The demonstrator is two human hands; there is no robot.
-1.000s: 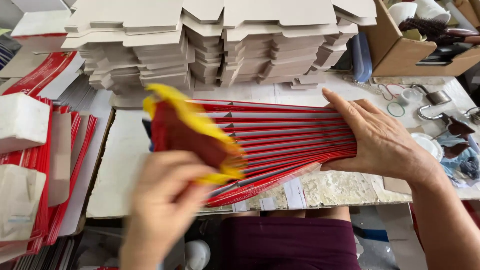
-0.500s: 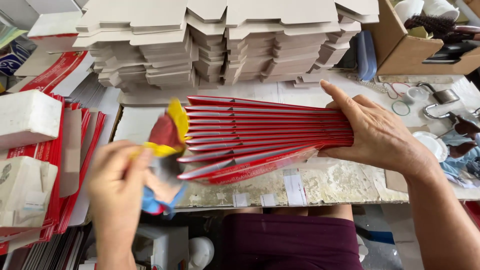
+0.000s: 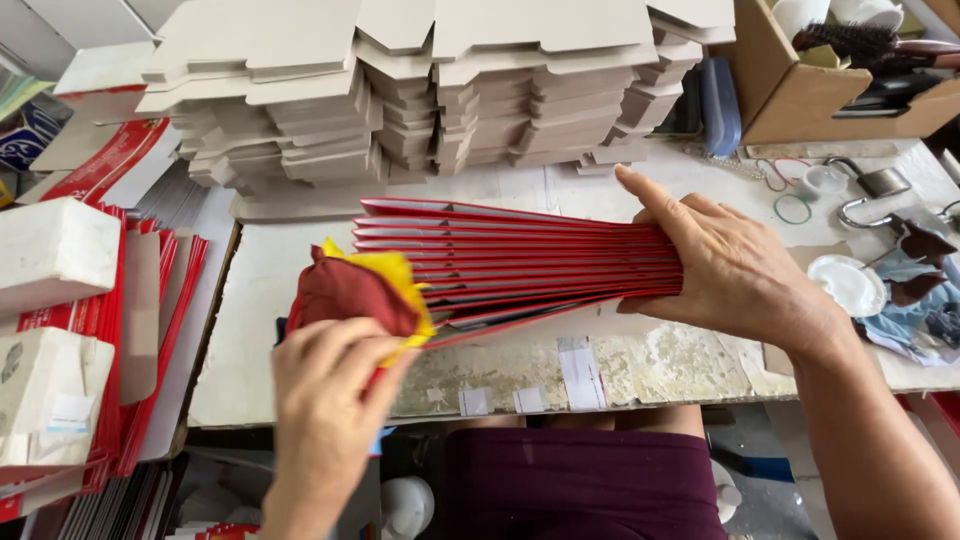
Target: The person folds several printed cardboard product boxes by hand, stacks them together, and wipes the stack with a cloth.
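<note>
A worn, paint-stained worktable [image 3: 640, 365] runs across the scene, with tall stacks of flat grey cardboard blanks [image 3: 430, 90] along its far edge and an open brown box [image 3: 790, 90] at the far right. On the table lies a fanned stack of red sheets [image 3: 520, 260], spread in steps from far to near. The right hand [image 3: 730, 265] lies flat on the right end of the fan, fingers [image 3: 650, 195] stretched wide and pressing the sheets down. The left hand [image 3: 330, 400] has its fingers curled tight around a bunched red and yellow cloth [image 3: 365, 285], which touches the left ends of the sheets. Half a second ago that hand and cloth hung lower and further left, off the fan; now they are up against it. Red printed sheets [image 3: 150, 290] and white boxes [image 3: 55, 250] pile up at the left
</note>
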